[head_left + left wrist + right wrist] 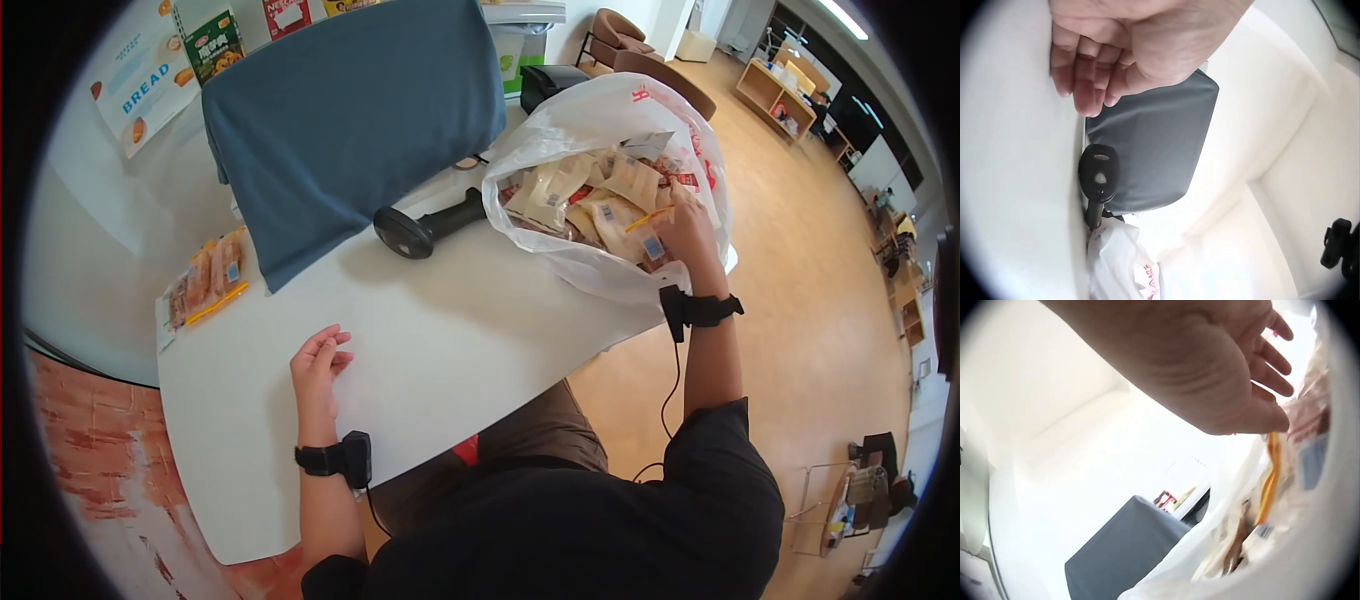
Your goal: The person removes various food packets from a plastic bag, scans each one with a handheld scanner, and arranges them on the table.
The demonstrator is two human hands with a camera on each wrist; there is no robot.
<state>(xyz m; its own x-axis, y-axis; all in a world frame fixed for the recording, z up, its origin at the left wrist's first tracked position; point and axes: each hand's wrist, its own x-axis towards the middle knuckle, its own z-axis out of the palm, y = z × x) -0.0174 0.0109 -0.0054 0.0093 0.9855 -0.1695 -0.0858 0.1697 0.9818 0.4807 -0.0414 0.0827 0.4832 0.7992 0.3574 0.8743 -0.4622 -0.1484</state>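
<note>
My right hand (pixel 688 232) reaches into the mouth of a white plastic bag (pixel 590 110) and pinches a clear food packet (pixel 652 245) by its orange-striped edge. In the right wrist view, thumb and forefinger meet at the orange strip (pixel 1269 481), while the other fingers spread out. Several pale food packets (pixel 553 187) fill the bag around it. My left hand (pixel 318 362) hovers close over the white table (pixel 440 330), fingers loosely bent around nothing. A black handheld scanner (pixel 405 232) lies nearest to it, its handle running toward the bag.
A grey-blue cloth (pixel 360 120) covers a boxy shape at the table's back. At the left edge lies another orange-striped packet (pixel 207 280). Behind the bag sits a black device (pixel 548 86). Past the table's right edge, wooden floor (pixel 790 260) leads toward shelves.
</note>
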